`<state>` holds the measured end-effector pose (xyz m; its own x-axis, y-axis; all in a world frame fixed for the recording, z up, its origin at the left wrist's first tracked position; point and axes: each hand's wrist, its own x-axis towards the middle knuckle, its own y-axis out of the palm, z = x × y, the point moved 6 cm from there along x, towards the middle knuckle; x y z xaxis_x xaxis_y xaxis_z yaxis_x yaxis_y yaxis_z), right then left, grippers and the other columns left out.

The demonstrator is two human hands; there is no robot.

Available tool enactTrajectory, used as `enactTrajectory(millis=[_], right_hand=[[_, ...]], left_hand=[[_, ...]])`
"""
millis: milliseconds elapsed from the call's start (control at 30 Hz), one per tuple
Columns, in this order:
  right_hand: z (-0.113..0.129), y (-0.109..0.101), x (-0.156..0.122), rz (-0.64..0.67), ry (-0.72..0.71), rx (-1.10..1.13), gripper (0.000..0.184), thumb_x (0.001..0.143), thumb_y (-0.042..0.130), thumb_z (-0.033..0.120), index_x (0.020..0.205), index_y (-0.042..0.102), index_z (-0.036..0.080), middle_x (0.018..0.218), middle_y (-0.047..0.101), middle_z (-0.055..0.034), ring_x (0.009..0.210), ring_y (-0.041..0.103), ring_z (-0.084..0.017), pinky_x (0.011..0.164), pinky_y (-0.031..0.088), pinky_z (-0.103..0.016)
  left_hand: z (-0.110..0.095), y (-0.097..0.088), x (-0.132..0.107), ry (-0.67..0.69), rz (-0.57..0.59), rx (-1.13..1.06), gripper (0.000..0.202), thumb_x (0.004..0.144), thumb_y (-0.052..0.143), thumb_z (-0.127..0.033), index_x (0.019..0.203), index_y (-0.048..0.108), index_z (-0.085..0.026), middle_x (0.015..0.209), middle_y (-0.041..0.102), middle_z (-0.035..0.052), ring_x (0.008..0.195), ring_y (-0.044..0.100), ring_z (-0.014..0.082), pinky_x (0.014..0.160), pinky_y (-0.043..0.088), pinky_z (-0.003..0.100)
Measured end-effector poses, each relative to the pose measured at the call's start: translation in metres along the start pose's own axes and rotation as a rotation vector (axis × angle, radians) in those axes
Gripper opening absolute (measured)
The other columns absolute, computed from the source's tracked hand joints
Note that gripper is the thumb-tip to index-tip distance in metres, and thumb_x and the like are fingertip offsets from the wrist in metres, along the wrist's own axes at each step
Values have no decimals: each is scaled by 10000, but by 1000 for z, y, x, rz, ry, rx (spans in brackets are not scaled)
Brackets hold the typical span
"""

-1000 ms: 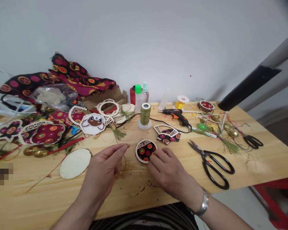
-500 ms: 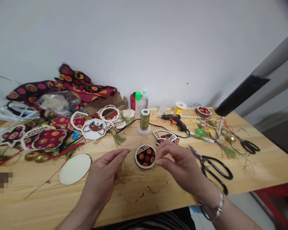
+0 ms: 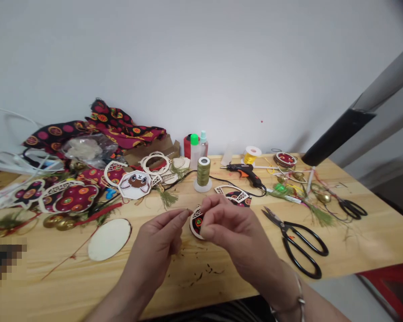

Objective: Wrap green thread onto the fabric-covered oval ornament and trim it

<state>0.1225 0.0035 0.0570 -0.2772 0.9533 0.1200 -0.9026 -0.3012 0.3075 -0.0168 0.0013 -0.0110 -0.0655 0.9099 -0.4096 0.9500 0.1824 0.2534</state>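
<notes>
I count two sets of fingers, my left fingers (image 3: 174, 221) and my right fingers (image 3: 223, 208), and one bracelet (image 3: 301, 302) on me. On my tabletop (image 3: 235, 275) I have two pairs of scissors, one large pair (image 3: 284, 227) and one smaller pair (image 3: 351, 208). I see one glue gun (image 3: 238, 169), one green-capped bottle (image 3: 194, 154), one blue-capped bottle (image 3: 203, 145), one olive spool (image 3: 203, 172), one yellow spool (image 3: 250, 157), one white oval disc (image 3: 108, 240), one sheep picture (image 3: 135, 184) and at least four gold bells (image 3: 66, 223), some too blurred for me to count.
</notes>
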Motion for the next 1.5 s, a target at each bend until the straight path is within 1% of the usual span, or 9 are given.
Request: enactTrajectory(millis=[100, 167, 300, 400, 600, 800, 1000, 1200, 1500], right_hand=[[-33, -6, 6, -131, 97, 82, 83, 668, 725, 179, 608, 667, 180, 871, 506, 5, 765, 492, -96, 673, 392, -222], [-47, -8, 6, -190, 145, 114, 95, 642, 740, 215, 601, 667, 170, 873, 495, 1, 706, 469, -87, 605, 367, -216], [-58, -12, 5, -273, 188, 135, 146, 620, 748, 259, 582, 665, 145, 900, 497, -17, 683, 461, -85, 588, 354, -218], [-61, -13, 5, -305, 194, 152, 173, 608, 758, 280, 581, 664, 137, 903, 501, -24, 694, 458, -92, 581, 353, -210], [-70, -12, 5, -313, 225, 161, 199, 612, 761, 297, 581, 657, 131, 860, 506, -20, 632, 429, -77, 544, 333, -207], [-73, -11, 4, -301, 208, 196, 190, 631, 749, 293, 595, 654, 132, 815, 518, -14, 613, 417, -74, 548, 324, -216], [-75, -9, 3, -289, 228, 225, 191, 650, 735, 291, 611, 644, 127, 754, 510, -2, 581, 387, -69, 529, 296, -217], [-74, -8, 4, -270, 206, 182, 201, 657, 725, 284, 557, 631, 137, 737, 521, -14, 670, 442, -110, 605, 337, -241], [-78, -6, 2, -261, 219, 240, 202, 672, 720, 302, 610, 612, 144, 682, 495, 8, 602, 385, -92, 574, 320, -230]], left_hand=[[2, 6, 0, -15, 49, -76, 240, 652, 744, -351, 769, 688, -149, 424, 259, -107, 414, 153, 45, 380, 140, 199], [3, 8, 1, -15, 59, -104, 222, 667, 735, -344, 766, 685, -151, 432, 233, -111, 419, 141, 47, 382, 135, 199], [5, 10, 1, -6, 61, -112, 225, 682, 725, -340, 795, 681, -150, 437, 232, -114, 422, 142, 48, 386, 138, 198], [6, 10, 0, 5, 56, -105, 205, 686, 721, -336, 757, 662, -152, 428, 248, -113, 419, 154, 47, 388, 147, 199], [8, 11, 0, -5, 60, -104, 216, 678, 722, -345, 669, 617, -157, 417, 262, -110, 411, 164, 44, 388, 144, 201], [10, 10, 0, -5, 48, -97, 202, 675, 724, -339, 701, 636, -159, 409, 286, -107, 407, 188, 44, 386, 164, 197], [11, 10, 1, 2, 42, -104, 194, 669, 725, -331, 673, 635, -160, 405, 310, -102, 404, 202, 42, 384, 171, 194], [12, 9, 0, 4, 58, -112, 193, 665, 731, -327, 684, 642, -157, 412, 304, -102, 410, 197, 43, 387, 163, 196], [14, 10, -1, 3, 63, -102, 194, 671, 723, -338, 691, 652, -159, 406, 287, -105, 405, 194, 49, 387, 163, 197]])
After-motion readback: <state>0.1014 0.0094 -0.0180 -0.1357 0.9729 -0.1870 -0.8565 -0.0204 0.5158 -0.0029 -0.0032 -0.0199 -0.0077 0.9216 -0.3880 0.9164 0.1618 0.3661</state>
